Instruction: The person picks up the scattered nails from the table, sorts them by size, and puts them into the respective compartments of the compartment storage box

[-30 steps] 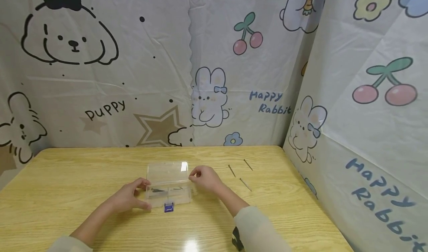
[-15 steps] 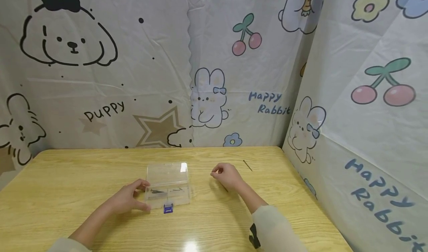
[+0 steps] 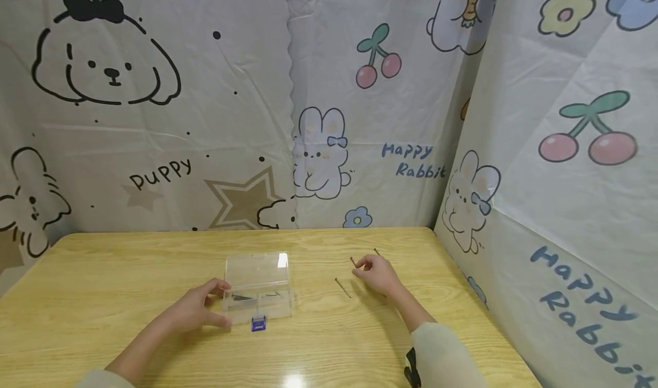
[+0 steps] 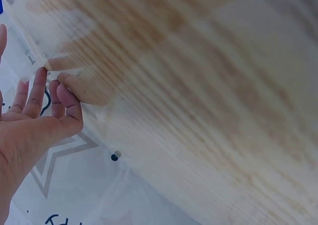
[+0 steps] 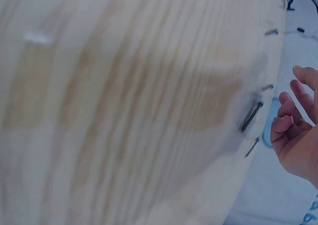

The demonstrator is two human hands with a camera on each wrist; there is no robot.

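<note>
Left hand (image 3: pixel 197 306) grips the left end of a hinged clear plastic box (image 3: pixel 258 283) near the counter's (image 3: pixel 154 262) far edge; right hand (image 3: pixel 379 275), bent, is among nails (image 3: pixel 342 288) toward the far right corner, its hold hard to tell.

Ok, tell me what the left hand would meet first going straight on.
The left hand would most likely meet the clear box, at its left side; the fingertips look right beside it, though contact is unclear.

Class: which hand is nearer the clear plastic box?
Left. The left hand is at the left side of the box; the right hand is off to its right, by the nails.
</note>
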